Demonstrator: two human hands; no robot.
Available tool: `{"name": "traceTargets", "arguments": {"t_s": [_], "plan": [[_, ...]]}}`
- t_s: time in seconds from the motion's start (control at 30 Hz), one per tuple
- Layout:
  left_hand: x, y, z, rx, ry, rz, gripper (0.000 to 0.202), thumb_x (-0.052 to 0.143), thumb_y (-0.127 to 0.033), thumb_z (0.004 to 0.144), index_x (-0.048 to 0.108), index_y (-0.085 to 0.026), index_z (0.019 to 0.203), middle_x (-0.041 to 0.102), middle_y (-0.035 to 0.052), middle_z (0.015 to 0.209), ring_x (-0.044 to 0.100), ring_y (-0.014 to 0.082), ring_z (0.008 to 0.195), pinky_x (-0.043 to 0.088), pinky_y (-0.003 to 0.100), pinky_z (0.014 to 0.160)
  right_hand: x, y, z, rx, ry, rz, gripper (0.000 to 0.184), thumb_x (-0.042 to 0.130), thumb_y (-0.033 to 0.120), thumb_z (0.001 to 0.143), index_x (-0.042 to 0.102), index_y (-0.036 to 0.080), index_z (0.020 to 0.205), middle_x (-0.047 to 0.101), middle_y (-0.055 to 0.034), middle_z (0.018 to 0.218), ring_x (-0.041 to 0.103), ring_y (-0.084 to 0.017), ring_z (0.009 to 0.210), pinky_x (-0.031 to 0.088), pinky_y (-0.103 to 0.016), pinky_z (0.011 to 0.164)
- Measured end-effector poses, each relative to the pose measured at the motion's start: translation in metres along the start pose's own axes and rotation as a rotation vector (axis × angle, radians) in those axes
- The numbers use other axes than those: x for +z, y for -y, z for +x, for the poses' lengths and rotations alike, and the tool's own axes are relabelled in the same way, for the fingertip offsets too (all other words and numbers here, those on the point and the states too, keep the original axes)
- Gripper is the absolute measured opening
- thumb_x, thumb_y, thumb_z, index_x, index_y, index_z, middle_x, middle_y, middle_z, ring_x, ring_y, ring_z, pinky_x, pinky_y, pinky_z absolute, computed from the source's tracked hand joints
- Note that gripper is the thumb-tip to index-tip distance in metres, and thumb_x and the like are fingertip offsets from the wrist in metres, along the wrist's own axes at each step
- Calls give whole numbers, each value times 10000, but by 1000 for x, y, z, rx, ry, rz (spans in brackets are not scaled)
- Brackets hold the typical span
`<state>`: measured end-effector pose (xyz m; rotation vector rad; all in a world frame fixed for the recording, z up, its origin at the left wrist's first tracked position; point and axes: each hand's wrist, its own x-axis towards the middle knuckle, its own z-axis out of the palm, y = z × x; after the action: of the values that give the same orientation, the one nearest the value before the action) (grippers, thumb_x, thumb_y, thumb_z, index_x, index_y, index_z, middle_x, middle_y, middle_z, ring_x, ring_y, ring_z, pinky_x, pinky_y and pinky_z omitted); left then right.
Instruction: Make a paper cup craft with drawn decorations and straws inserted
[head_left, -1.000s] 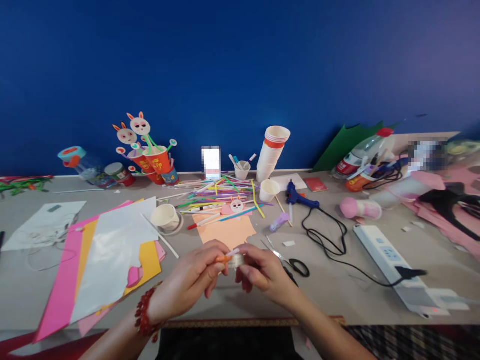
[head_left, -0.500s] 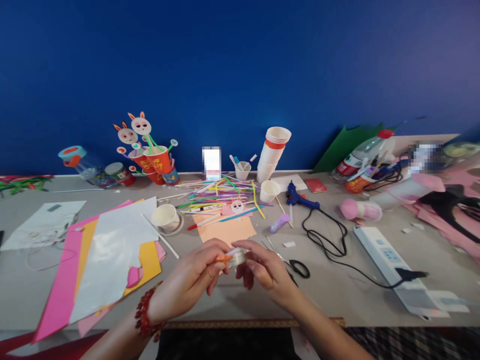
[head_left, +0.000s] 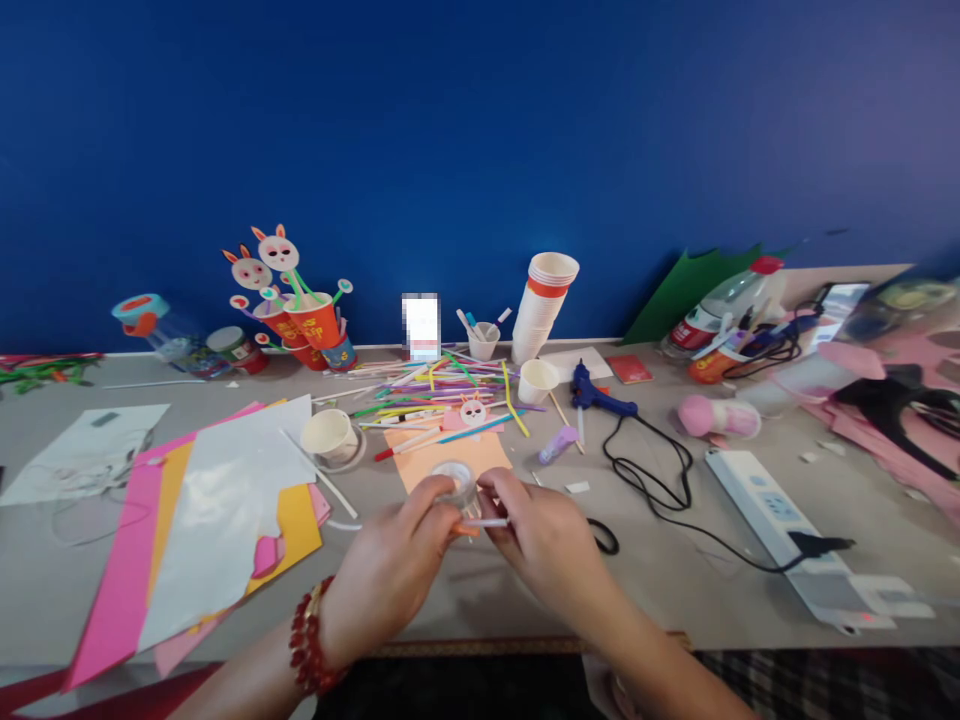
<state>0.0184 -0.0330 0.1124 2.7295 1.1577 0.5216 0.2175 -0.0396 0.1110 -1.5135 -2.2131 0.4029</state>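
My left hand is closed, with thumb and index finger pinching a small orange piece and a pale drinking straw. A roll of clear tape sits just beyond that pinch, between my hands. My right hand is closed too, its fingertips at the edge of the tape and close to the straw's right end. Its exact grip is partly hidden by its own fingers. Under and beyond the hands lies an orange paper sheet. Black-handled scissors lie mostly covered by my right hand.
Many coloured straws lie at the back. Paper cups stand stacked behind them, and rabbit-decorated cups at the left. A blue glue gun and power strip are on the right. Coloured sheets lie left.
The tape roll has moved left and away from me, now beyond my left fingertips. The straw has swung to point right, and my right hand has turned inward, covering more of the scissors.
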Motion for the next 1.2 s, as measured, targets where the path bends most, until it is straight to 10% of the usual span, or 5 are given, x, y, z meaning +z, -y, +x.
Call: {"name": "traceTargets", "arguments": {"t_s": [0.3,0.57,0.93,1.2], "plan": [[6,-3,-3,34,52,107,207,377,-87,889,517,-194,999,584,136,1226,694,218,741,582,372,604,-2,-2,4,-110,-75,-73,159,564,296,883,514,207,761,606,11,602,530,-145,513,242,-265,516],[5,-7,-1,-48,-79,-281,172,382,-133,941,510,-225,1008,571,95,1197,673,163,852,557,279,713,9,-8,3,-42,-199,274,163,482,256,893,503,211,738,504,32,562,468,-127,510,288,-236,532],[3,-4,-1,-212,-17,-841,233,327,-231,998,541,-191,916,566,66,1054,513,59,519,493,231,636,14,-15,8,202,-50,938,138,447,161,810,513,196,693,539,55,494,430,-78,374,340,-176,397],[2,-1,-4,-168,-45,-687,202,342,-201,990,545,-202,990,530,87,1174,543,54,555,507,224,636,-7,-10,2,18,7,521,75,516,254,884,541,203,835,631,1,686,590,-132,610,378,-189,484]]}}
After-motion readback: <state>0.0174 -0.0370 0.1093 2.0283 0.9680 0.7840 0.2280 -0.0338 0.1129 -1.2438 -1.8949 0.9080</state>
